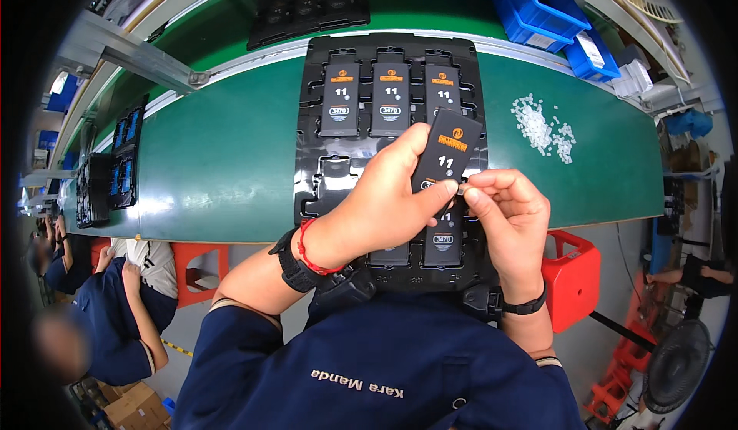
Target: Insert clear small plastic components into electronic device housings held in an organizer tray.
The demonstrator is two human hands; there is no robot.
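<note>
Our navy shirt (pixel 361 361) lies nearest; our left grip (pixel 384 192) clasps a flat black battery (pixel 455 144), while our right grip (pixel 513 209) pinches what looks like a small pale tab (pixel 463 189) at its lower edge. We judge the battery light, stiff, slick, dent-prone, best held by its sides, above the black moulded tray (pixel 305 126).

Is a thin, rectangular black pack (pixel 443 152) with orange emblem and white print on its upward face. Held in the left hand (pixel 380 192) above the black tray (pixel 357 147), top tilted rightward, partly covered by the thumb. Just beside a tiny pale piece (pixel 462 189) pinched, mostly hidden, in the right hand (pixel 509 211).
</note>
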